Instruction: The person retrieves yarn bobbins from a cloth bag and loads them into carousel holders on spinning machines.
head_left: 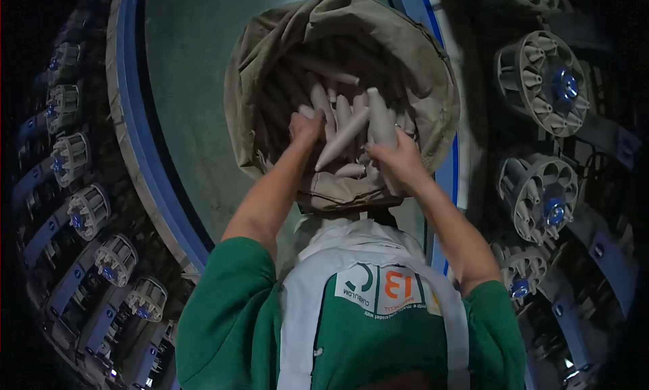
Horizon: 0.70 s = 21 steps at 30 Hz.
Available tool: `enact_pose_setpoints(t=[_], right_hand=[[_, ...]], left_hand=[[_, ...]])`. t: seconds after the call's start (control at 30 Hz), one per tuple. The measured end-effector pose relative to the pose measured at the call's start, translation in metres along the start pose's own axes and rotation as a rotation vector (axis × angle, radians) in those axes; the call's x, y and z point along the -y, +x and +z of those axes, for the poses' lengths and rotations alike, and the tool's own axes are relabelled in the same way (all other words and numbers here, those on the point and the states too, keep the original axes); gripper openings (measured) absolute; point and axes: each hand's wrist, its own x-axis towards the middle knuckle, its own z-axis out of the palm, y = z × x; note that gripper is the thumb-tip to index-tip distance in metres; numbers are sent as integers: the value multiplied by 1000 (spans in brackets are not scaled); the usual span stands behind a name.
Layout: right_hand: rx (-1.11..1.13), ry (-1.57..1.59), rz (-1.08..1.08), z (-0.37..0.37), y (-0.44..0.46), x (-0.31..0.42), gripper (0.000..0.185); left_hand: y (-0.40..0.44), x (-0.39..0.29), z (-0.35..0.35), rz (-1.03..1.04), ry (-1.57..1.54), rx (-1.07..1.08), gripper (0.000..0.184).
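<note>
A large canvas sack [247, 79] stands open in front of me, filled with pale, tapered yarn bobbins [343, 138] lying at many angles. My right hand [401, 161] reaches over the near right side of the sack, its fingers wrapped round an upright yarn bobbin [381, 119]. At the left of the heap, my left hand [307, 127] is closed, with the pale end of a bobbin [306, 111] showing at its fingers. Part of that bobbin is hidden by the hand.
Round bobbin holders [543, 83] with blue hubs line the machine on my right. More holders [90, 211] stand in a row along the left. A blue rail [145, 126] edges the green floor [193, 72] on the left side.
</note>
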Motion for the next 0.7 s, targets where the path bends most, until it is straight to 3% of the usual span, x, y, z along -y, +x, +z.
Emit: enact_pose_setpoints(t=[0.03,0.1,0.13,0.2,0.23,0.27,0.33,0.43,0.47,0.53,0.6,0.67,0.7], right_hand=[[-7,-5,13,8,16,12,30],[132,373,98,15,38,33,32],[119,368,115,13,45,33,32],[127,462,161,7,54,36,31],[111,461,158,4,56,38,31],[183,470,193,0,56,39,32],[226,492,225,-7,49,46,32],[238,594,180,-25,24,68,35],[192,610,160,-39,14,65,35],[84,216,114,-75,-10,47,32],[-99,243,-37,-105,-50,29,29],[-663,-627,-227,-141,-95,19,25],[-813,-523,-198,-161,-116,10,25]], left_hand=[[0,-1,1,-4,0,15,70],[2,-2,5,256,-218,-41,61],[9,-6,0,247,-219,-21,61],[27,-32,-26,88,-489,521,40],[5,-65,-49,99,-712,631,31],[-5,-92,-62,107,-708,648,31],[-24,-130,-79,243,-766,1127,30],[-45,-172,-78,330,-664,1233,34],[-54,-185,-79,269,-699,1186,34],[-56,-210,-63,171,-847,1135,33],[-68,-230,-44,157,-871,1150,37],[-93,-249,-28,59,-1010,1012,36],[-100,-256,-18,74,-1018,1161,35]])
